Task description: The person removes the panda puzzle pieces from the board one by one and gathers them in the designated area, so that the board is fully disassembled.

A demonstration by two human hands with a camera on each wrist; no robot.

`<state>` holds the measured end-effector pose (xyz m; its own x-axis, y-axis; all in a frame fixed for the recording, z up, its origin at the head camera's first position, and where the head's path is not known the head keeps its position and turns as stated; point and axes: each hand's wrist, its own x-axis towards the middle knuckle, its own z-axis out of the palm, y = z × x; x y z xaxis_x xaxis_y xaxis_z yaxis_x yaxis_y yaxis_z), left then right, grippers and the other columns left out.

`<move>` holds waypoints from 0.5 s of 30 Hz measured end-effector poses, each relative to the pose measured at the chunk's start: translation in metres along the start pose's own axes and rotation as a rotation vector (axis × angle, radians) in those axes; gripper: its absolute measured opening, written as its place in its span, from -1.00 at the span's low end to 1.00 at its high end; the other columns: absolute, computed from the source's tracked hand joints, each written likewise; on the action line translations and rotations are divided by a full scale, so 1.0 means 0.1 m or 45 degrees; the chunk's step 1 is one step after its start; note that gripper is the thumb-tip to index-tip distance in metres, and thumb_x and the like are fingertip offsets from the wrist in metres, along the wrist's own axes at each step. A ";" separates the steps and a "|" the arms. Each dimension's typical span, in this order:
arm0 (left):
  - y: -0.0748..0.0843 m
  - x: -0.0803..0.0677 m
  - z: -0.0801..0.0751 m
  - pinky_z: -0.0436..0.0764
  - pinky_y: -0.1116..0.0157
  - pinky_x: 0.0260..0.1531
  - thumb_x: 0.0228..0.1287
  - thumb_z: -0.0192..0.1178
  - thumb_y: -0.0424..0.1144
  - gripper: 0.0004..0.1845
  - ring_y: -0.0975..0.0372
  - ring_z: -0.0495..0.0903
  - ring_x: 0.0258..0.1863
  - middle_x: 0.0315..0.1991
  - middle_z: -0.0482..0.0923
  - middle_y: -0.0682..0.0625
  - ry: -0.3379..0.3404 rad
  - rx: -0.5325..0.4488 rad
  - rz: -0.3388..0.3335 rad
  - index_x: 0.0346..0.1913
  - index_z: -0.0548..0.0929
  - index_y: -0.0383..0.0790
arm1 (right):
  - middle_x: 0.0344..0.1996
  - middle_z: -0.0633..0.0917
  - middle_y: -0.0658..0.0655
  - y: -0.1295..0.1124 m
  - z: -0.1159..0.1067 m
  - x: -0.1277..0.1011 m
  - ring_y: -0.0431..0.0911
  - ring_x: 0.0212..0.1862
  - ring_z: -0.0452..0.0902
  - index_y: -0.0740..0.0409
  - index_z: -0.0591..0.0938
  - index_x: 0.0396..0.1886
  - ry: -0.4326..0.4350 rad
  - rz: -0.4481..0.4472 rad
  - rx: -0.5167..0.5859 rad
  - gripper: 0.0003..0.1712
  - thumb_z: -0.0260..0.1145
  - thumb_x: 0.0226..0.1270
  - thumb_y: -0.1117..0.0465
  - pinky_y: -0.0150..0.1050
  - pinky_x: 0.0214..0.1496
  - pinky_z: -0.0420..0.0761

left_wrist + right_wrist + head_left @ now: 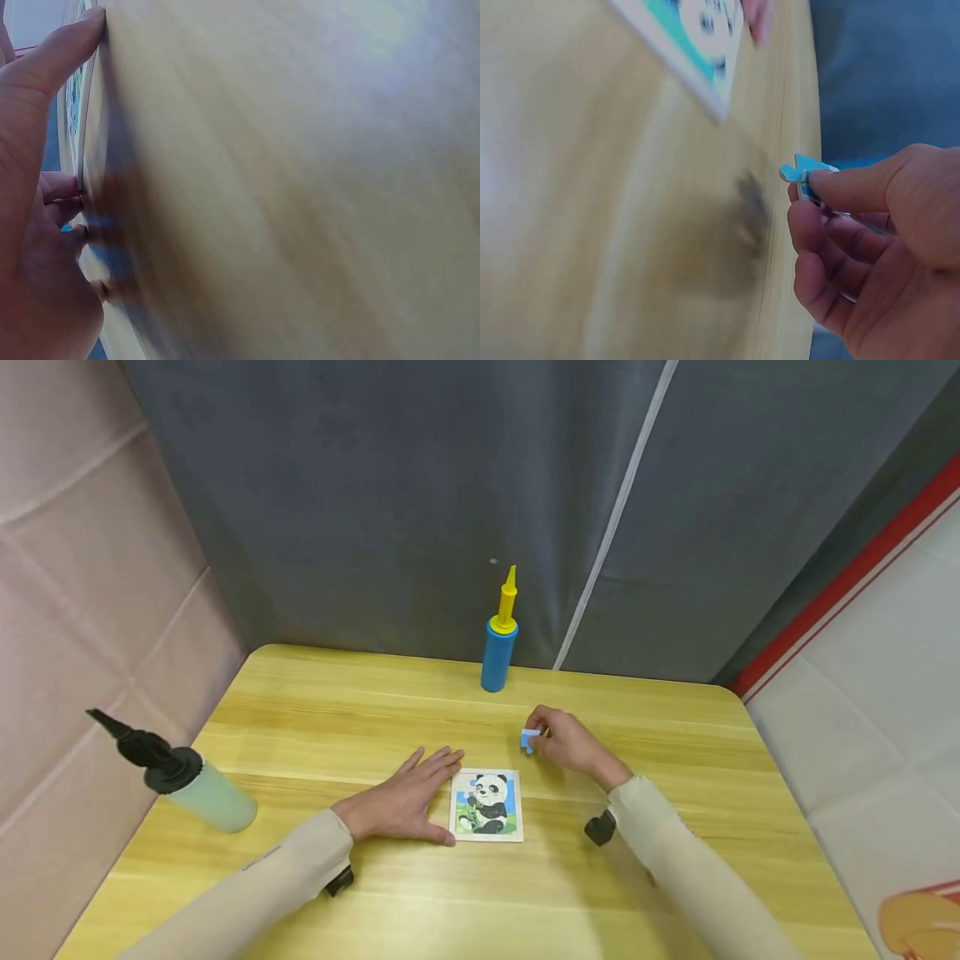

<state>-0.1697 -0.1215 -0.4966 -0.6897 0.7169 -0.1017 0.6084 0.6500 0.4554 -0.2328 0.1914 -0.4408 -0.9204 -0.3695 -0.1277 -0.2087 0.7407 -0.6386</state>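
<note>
A small panda puzzle board [487, 805] lies on the wooden table [375, 718]. My left hand [405, 797] rests flat on the table with straight fingers against the board's left edge [84, 135]. My right hand [566, 742] is just beyond the board's far right corner and pinches a small blue puzzle piece [529, 739] between thumb and fingers. In the right wrist view the blue piece [804, 174] sticks out of the fingertips [840, 187], and the board's corner [705, 45] shows beyond.
A blue pump with a yellow nozzle [500, 639] stands upright at the table's far edge. A pale green pump with a black nozzle [183, 777] lies at the left edge. A grey curtain hangs behind the table.
</note>
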 end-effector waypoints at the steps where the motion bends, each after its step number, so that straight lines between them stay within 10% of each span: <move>1: 0.00 0.00 0.00 -0.16 -0.24 0.75 0.15 0.37 0.49 0.29 -0.07 -0.10 0.78 0.78 -0.07 -0.11 0.001 0.001 0.003 0.68 0.15 -0.33 | -0.23 0.73 0.18 0.05 -0.04 0.03 -0.07 -0.27 0.53 0.23 0.64 -0.09 0.007 0.004 -0.008 -0.93 0.34 0.50 0.36 -0.29 -0.20 0.54; 15: 0.02 -0.02 -0.02 -0.18 -0.23 0.75 0.15 0.39 0.47 0.28 -0.07 -0.10 0.78 0.78 -0.08 -0.11 -0.006 0.005 -0.010 0.69 0.15 -0.32 | -0.12 0.73 0.20 0.26 0.01 0.28 -0.04 -0.20 0.55 0.21 0.69 0.02 0.030 0.094 -0.252 -0.84 0.30 0.57 0.27 -0.13 -0.06 0.63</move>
<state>-0.1678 -0.1219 -0.4939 -0.6925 0.7131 -0.1093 0.6046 0.6563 0.4513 -0.2638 0.1998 -0.4613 -0.9426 -0.2989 -0.1491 -0.1994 0.8617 -0.4667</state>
